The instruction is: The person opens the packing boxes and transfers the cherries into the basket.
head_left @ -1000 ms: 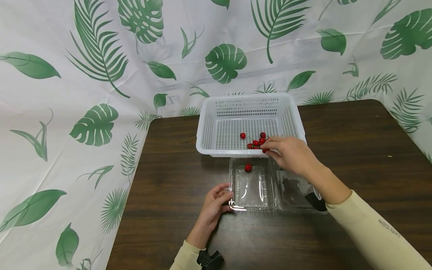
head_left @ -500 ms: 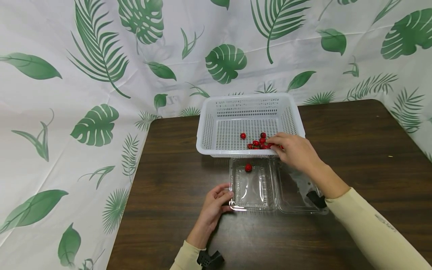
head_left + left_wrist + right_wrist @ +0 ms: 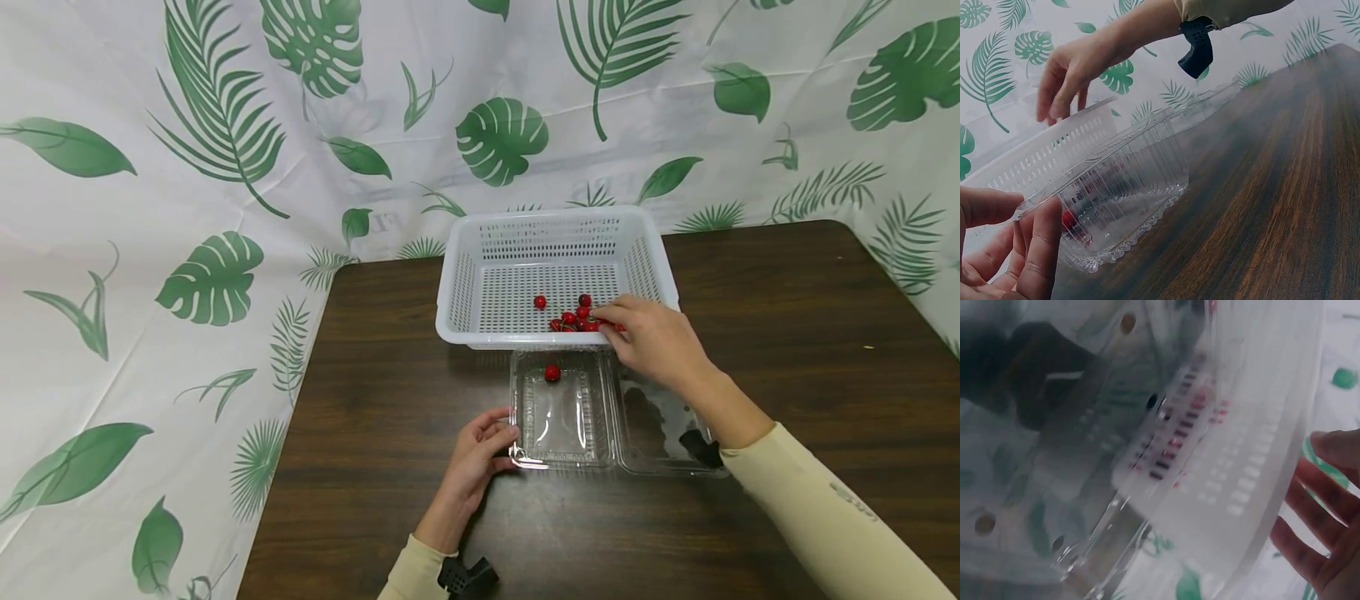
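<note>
My left hand point(image 3: 476, 454) pinches the left rim of a clear plastic clamshell container point(image 3: 558, 433) between thumb and fingers. One red cherry point(image 3: 552, 372) lies inside, toward its far end. Behind it stands a white perforated basket point(image 3: 491, 338) with several cherries point(image 3: 568, 318), most of them gathered by its front wall. Over that front right part, my right hand point(image 3: 660, 342) reaches down among the fruit. In the right wrist view the basket wall hides the fingertips of the right hand point(image 3: 1335, 531), and I cannot tell whether they hold a cherry.
The container's hinged lid point(image 3: 652, 433) lies spread to the right, beneath my right forearm. A dark wood table point(image 3: 375, 400) bears everything, with a leaf-print white cloth point(image 3: 420, 75) hanging behind and to the left. Black wrist cameras point(image 3: 467, 577) are strapped to both wrists.
Within the basket my right hand has shifted slightly right, then stayed there, and more cherries show beside its fingers. The left hand and the container have not moved.
</note>
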`<state>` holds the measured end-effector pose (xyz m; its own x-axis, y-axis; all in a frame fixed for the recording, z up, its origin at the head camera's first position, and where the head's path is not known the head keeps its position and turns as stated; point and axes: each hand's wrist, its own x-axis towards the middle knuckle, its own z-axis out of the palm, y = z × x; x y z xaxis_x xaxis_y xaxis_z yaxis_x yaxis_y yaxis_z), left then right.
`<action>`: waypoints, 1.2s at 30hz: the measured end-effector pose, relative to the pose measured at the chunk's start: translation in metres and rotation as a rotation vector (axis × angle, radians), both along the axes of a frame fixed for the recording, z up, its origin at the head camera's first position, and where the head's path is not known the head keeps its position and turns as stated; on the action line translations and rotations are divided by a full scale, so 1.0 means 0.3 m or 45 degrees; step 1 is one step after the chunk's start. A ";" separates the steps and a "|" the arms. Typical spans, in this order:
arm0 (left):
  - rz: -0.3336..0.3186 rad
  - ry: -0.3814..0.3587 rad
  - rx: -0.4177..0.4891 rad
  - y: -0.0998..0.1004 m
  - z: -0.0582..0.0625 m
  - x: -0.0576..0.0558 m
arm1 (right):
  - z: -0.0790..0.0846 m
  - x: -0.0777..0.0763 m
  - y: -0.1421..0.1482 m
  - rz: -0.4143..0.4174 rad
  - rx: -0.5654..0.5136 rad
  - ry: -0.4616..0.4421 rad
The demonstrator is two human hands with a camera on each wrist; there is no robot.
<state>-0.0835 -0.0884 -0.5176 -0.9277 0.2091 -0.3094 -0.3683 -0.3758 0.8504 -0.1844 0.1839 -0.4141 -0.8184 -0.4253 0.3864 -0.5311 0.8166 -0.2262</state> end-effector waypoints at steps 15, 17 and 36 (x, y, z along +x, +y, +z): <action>0.005 0.002 0.005 -0.001 0.007 0.003 | -0.084 0.085 -0.182 0.392 0.179 -0.092; 0.003 0.004 -0.001 -0.001 0.007 0.003 | -0.110 0.089 -0.192 0.390 0.209 -0.162; 0.000 -0.013 0.000 0.000 0.006 -0.004 | -0.209 0.039 -0.184 0.419 0.370 -0.314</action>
<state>-0.0846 -0.0885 -0.5159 -0.9243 0.2094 -0.3190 -0.3773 -0.3756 0.8465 -0.1728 0.1288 -0.4769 -0.6750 -0.7374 0.0256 -0.7303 0.6628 -0.1655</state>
